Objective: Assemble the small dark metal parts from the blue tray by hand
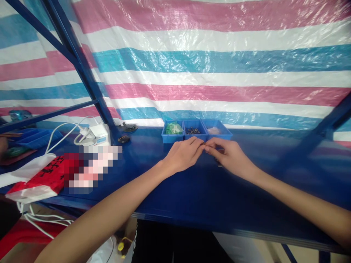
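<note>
My left hand (185,154) and my right hand (232,155) meet over the blue table, fingertips together. Both are closed in a pinch, but whatever lies between the fingers is too small to make out. Just beyond them three blue bins stand side by side. Green and whitish pieces (173,128) fill the left bin (169,139). Small dark metal-looking parts (193,130) lie in the middle bin, whose front is partly hidden by my fingers. Clear or whitish pieces (213,130) are in the right bin (225,136). Something small and dark shows under my right hand.
To the left lie a red and white bag (48,175), a white power strip (100,133) with cables and small black items (128,126). A blue frame post (90,86) rises there. Striped plastic sheeting (214,58) hangs behind the table. Another person's hand (3,144) shows at far left.
</note>
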The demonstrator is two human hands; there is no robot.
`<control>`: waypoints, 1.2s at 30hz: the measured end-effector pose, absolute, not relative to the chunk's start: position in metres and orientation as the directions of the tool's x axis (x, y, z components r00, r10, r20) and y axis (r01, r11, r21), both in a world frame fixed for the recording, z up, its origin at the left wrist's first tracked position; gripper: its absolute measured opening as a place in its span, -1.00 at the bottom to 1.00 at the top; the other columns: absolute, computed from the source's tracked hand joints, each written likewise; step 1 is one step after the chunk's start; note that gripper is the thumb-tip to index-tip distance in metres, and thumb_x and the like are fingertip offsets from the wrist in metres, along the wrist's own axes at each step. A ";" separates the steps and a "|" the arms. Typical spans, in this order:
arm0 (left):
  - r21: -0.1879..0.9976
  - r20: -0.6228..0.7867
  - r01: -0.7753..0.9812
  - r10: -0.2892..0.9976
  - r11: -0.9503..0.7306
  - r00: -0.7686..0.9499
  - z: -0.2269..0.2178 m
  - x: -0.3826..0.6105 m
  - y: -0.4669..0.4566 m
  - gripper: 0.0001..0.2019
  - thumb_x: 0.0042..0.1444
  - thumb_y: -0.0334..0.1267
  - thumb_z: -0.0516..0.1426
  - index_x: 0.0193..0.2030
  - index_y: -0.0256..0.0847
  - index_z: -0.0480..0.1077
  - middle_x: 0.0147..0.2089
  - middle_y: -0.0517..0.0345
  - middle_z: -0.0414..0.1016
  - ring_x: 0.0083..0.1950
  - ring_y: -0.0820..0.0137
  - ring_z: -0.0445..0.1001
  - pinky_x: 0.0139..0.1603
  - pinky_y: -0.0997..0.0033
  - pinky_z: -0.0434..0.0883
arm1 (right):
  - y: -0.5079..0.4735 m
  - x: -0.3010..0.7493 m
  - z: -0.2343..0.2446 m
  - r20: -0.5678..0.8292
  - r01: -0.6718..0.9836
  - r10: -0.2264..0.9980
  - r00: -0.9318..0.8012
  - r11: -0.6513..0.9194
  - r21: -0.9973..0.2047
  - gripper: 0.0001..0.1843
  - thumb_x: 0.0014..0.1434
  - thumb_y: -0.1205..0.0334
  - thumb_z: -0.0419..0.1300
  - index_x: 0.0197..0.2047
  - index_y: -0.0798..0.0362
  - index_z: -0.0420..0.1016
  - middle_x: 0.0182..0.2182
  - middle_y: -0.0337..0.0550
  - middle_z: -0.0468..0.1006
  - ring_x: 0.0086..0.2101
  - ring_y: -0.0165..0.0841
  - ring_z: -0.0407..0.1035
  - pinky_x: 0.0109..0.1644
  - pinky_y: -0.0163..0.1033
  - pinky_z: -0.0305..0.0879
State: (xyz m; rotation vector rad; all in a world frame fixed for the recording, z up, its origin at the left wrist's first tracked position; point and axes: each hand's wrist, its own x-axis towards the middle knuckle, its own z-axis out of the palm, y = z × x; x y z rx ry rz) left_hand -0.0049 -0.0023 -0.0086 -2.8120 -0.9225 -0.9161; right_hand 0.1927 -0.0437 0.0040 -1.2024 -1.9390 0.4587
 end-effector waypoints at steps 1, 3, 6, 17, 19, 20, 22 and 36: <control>0.127 0.537 0.561 0.532 -0.818 0.654 -0.008 -0.005 -0.002 -0.68 0.50 -0.16 -0.13 0.01 -0.24 0.39 -0.09 0.05 0.53 -0.16 0.34 0.55 -0.27 0.41 0.38 | -0.044 0.193 0.004 0.432 0.578 0.872 -0.231 0.480 -0.660 -0.62 0.34 -0.11 0.14 -0.30 0.02 0.51 -0.50 -0.22 0.48 -0.55 -0.38 0.28 -0.45 -0.24 0.25; 0.113 0.517 0.563 0.533 -0.819 0.670 -0.008 -0.005 -0.002 -0.66 0.50 -0.17 -0.15 0.02 -0.25 0.39 -0.09 0.05 0.53 -0.15 0.32 0.55 -0.27 0.40 0.38 | -0.043 0.194 0.004 0.432 0.575 0.874 -0.223 0.476 -0.665 -0.59 0.33 -0.15 0.14 -0.30 0.02 0.51 -0.52 -0.22 0.46 -0.56 -0.38 0.27 -0.45 -0.23 0.27; 0.110 0.502 0.555 0.528 -0.824 0.685 -0.007 -0.005 -0.003 -0.66 0.49 -0.17 -0.15 0.01 -0.25 0.39 -0.10 0.05 0.53 -0.17 0.32 0.55 -0.27 0.38 0.38 | -0.041 0.196 0.002 0.443 0.583 0.869 -0.219 0.481 -0.655 -0.59 0.33 -0.15 0.14 -0.30 0.02 0.52 -0.52 -0.22 0.46 -0.55 -0.38 0.27 -0.43 -0.22 0.30; 0.090 0.500 0.555 0.520 -0.827 0.693 -0.008 -0.006 -0.002 -0.70 0.46 -0.18 -0.10 -0.09 -0.25 0.40 -0.15 0.09 0.54 -0.25 0.36 0.51 -0.35 0.40 0.31 | -0.037 0.199 -0.004 0.468 0.570 0.860 -0.205 0.493 -0.657 -0.73 0.30 -0.02 0.22 -0.18 0.01 0.53 -0.36 -0.16 0.60 -0.48 -0.35 0.41 -0.36 -0.21 0.38; 0.078 0.497 0.557 0.517 -0.827 0.697 -0.008 -0.006 -0.002 -0.70 0.46 -0.17 -0.09 -0.08 -0.25 0.41 -0.16 0.08 0.53 -0.25 0.36 0.51 -0.36 0.40 0.30 | -0.036 0.200 -0.005 0.469 0.573 0.858 -0.210 0.496 -0.652 -0.74 0.31 -0.02 0.22 -0.17 0.00 0.54 -0.34 -0.15 0.62 -0.49 -0.35 0.41 -0.36 -0.20 0.39; 0.074 0.495 0.559 0.517 -0.826 0.699 -0.008 -0.006 -0.001 -0.70 0.46 -0.17 -0.09 -0.08 -0.25 0.41 -0.16 0.08 0.53 -0.25 0.36 0.51 -0.36 0.41 0.30 | -0.036 0.200 -0.005 0.469 0.574 0.857 -0.213 0.498 -0.650 -0.73 0.31 -0.02 0.21 -0.17 0.00 0.54 -0.33 -0.15 0.62 -0.49 -0.34 0.42 -0.35 -0.19 0.40; 0.066 0.488 0.561 0.518 -0.825 0.703 -0.008 -0.006 -0.001 -0.70 0.46 -0.16 -0.09 -0.08 -0.25 0.41 -0.17 0.08 0.53 -0.25 0.36 0.52 -0.36 0.41 0.29 | -0.037 0.201 -0.005 0.464 0.572 0.859 -0.217 0.497 -0.652 -0.72 0.32 -0.04 0.21 -0.18 -0.01 0.55 -0.34 -0.16 0.62 -0.50 -0.35 0.42 -0.36 -0.19 0.40; 0.066 0.563 0.547 0.484 -0.834 0.670 -0.016 -0.005 0.004 -0.63 0.45 0.01 -0.04 -0.15 -0.21 0.42 -0.27 0.17 0.52 -0.32 0.43 0.48 -0.45 0.45 0.13 | -0.041 0.196 0.001 0.464 0.591 0.861 -0.210 0.489 -0.641 -0.70 0.36 0.00 0.12 -0.27 0.01 0.51 -0.48 -0.22 0.51 -0.55 -0.37 0.31 -0.41 -0.22 0.28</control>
